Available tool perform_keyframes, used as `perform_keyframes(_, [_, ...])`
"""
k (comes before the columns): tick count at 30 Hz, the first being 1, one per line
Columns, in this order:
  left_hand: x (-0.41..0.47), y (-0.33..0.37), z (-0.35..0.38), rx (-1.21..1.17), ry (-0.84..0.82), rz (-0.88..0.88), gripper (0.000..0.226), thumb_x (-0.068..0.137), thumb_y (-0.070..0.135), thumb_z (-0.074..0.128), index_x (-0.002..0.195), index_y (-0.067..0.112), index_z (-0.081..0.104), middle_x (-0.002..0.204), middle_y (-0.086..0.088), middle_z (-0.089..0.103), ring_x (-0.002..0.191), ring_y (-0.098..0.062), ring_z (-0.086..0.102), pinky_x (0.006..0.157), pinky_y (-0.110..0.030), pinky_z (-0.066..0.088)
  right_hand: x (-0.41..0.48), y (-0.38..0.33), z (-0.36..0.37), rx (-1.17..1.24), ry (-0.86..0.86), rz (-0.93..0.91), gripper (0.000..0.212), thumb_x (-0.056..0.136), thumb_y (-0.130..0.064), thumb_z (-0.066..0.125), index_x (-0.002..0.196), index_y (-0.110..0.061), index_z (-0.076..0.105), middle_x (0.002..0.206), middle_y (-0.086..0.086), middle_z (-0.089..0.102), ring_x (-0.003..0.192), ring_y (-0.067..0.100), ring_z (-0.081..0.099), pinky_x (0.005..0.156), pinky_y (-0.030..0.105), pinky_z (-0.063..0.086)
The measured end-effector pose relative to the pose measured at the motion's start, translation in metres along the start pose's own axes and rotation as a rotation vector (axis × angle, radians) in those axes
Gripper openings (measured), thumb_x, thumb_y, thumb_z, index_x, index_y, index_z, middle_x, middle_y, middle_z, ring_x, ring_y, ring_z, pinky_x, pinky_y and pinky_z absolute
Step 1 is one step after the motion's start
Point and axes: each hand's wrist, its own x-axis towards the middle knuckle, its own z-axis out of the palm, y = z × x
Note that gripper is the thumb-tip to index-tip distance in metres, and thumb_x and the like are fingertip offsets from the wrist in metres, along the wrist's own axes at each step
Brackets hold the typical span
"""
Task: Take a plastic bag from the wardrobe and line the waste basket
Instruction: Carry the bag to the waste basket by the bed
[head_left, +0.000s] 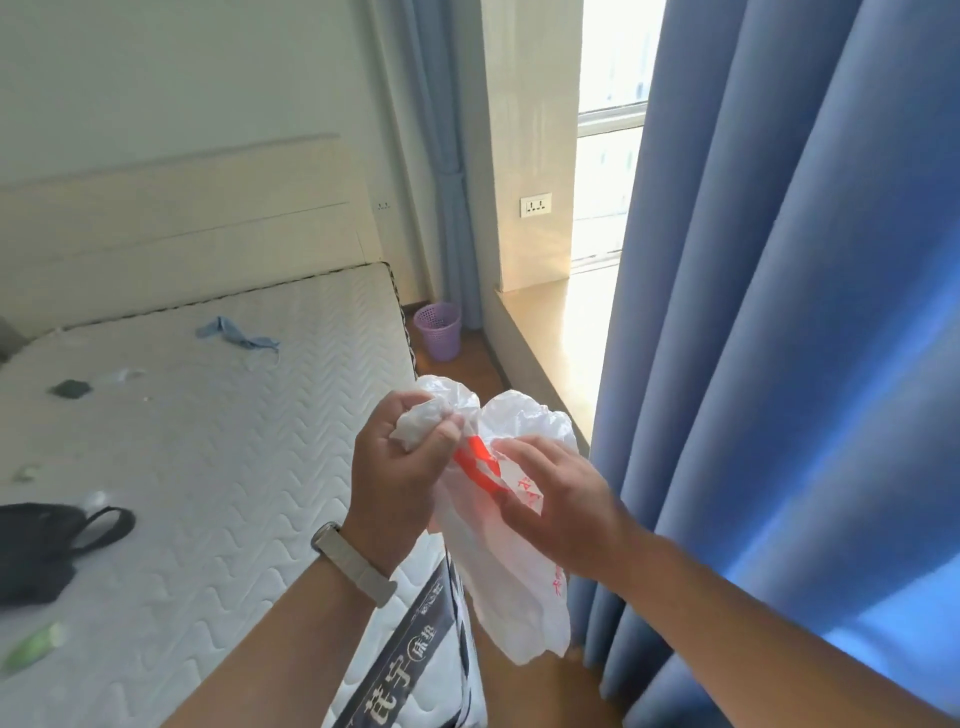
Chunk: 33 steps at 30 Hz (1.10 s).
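A white plastic bag (511, 587) with red print hangs in front of me, crumpled at its top. My left hand (402, 467) is closed on a bunched part of the bag's upper edge. My right hand (558, 499) pinches the bag just to the right, fingers pressed on the printed side. The purple perforated waste basket (439, 332) stands on the wooden floor farther ahead, between the bed's corner and the window ledge, upright, with no liner visible in it.
A bare quilted mattress (208, 467) fills the left, with a black bag (47, 545), a blue cloth (236, 335) and small items on it. Blue curtains (779, 364) hang on the right. A narrow floor strip runs between bed and window ledge (550, 332).
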Motion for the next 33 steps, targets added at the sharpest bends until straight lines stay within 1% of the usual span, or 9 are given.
perform_keyframes(3, [0.012, -0.002, 0.021, 0.015, 0.050, -0.011, 0.015, 0.079, 0.025, 0.067, 0.091, 0.017, 0.064, 0.082, -0.009, 0.068, 0.073, -0.021, 0.067, 0.065, -0.034, 0.059, 0.018, 0.025, -0.008, 0.020, 0.060, -0.054, 0.041, 0.093, -0.050, 0.057, 0.128, -0.030, 0.056, 0.122, -0.011, 0.064, 0.107, 0.012, 0.060, 0.085, 0.031, 0.056])
perform_keyframes(5, [0.021, -0.002, 0.032, 0.014, 0.064, -0.026, 0.016, 0.079, 0.026, 0.067, 0.092, 0.015, 0.064, 0.082, -0.010, 0.068, 0.073, -0.024, 0.068, 0.064, -0.035, 0.059, 0.028, 0.038, -0.009, 0.051, 0.080, -0.078, 0.039, 0.094, -0.049, 0.058, 0.126, -0.028, 0.057, 0.120, -0.009, 0.066, 0.106, 0.012, 0.062, 0.085, 0.029, 0.055])
perform_keyframes(10, [0.056, -0.014, 0.052, 0.034, 0.104, -0.013, 0.009, 0.079, 0.026, 0.069, 0.087, 0.025, 0.064, 0.081, -0.008, 0.069, 0.072, -0.026, 0.069, 0.062, -0.034, 0.060, 0.060, 0.072, -0.002, 0.090, 0.094, -0.103, 0.035, 0.095, -0.051, 0.056, 0.123, -0.030, 0.057, 0.117, -0.013, 0.065, 0.105, 0.007, 0.060, 0.086, 0.022, 0.054])
perform_keyframes(15, [0.107, -0.046, 0.062, 0.020, 0.122, -0.012, 0.008, 0.079, 0.025, 0.070, 0.084, 0.028, 0.065, 0.075, 0.001, 0.070, 0.067, -0.017, 0.069, 0.058, -0.025, 0.056, 0.104, 0.101, 0.019, 0.085, 0.030, -0.070, 0.034, 0.095, -0.048, 0.056, 0.125, -0.033, 0.053, 0.120, -0.014, 0.062, 0.110, 0.006, 0.056, 0.089, 0.027, 0.053])
perform_keyframes(18, [0.151, -0.073, 0.068, -0.002, 0.122, -0.034, 0.008, 0.077, 0.029, 0.072, 0.082, 0.030, 0.065, 0.072, 0.005, 0.069, 0.066, -0.015, 0.068, 0.059, -0.026, 0.055, 0.139, 0.123, 0.030, 0.066, 0.018, -0.076, 0.034, 0.095, -0.047, 0.054, 0.124, -0.029, 0.055, 0.119, -0.011, 0.063, 0.108, 0.008, 0.056, 0.090, 0.028, 0.053])
perform_keyframes(23, [0.240, -0.121, 0.079, -0.026, 0.103, -0.070, 0.017, 0.073, 0.044, 0.072, 0.086, 0.034, 0.065, 0.076, 0.006, 0.070, 0.071, -0.019, 0.070, 0.059, -0.026, 0.056, 0.212, 0.165, 0.052, -0.017, -0.026, 0.000, 0.037, 0.093, -0.054, 0.052, 0.126, -0.035, 0.053, 0.123, -0.015, 0.061, 0.111, 0.006, 0.053, 0.092, 0.021, 0.040])
perform_keyframes(27, [0.314, -0.153, 0.079, -0.042, 0.088, -0.107, 0.020, 0.072, 0.047, 0.071, 0.088, 0.037, 0.064, 0.080, 0.003, 0.071, 0.074, -0.022, 0.072, 0.059, -0.026, 0.056, 0.282, 0.193, 0.076, -0.057, -0.068, 0.051, 0.041, 0.092, -0.063, 0.042, 0.126, -0.041, 0.050, 0.124, -0.019, 0.058, 0.111, 0.006, 0.054, 0.091, 0.023, 0.042])
perform_keyframes(30, [0.366, -0.168, 0.076, -0.056, 0.091, -0.121, 0.024, 0.073, 0.045, 0.072, 0.092, 0.033, 0.064, 0.085, -0.002, 0.071, 0.076, -0.024, 0.072, 0.059, -0.026, 0.056, 0.330, 0.210, 0.090, -0.092, -0.065, 0.059, 0.038, 0.092, -0.059, 0.048, 0.126, -0.042, 0.049, 0.124, -0.020, 0.058, 0.112, 0.006, 0.050, 0.089, 0.022, 0.042])
perform_keyframes(33, [0.408, -0.178, 0.074, -0.041, 0.090, -0.111, 0.020, 0.073, 0.045, 0.071, 0.090, 0.037, 0.063, 0.083, 0.004, 0.070, 0.076, -0.018, 0.071, 0.059, -0.023, 0.054, 0.370, 0.222, 0.099, -0.086, -0.061, 0.059, 0.036, 0.092, -0.049, 0.056, 0.126, -0.038, 0.052, 0.124, -0.016, 0.060, 0.112, 0.006, 0.049, 0.090, 0.022, 0.041])
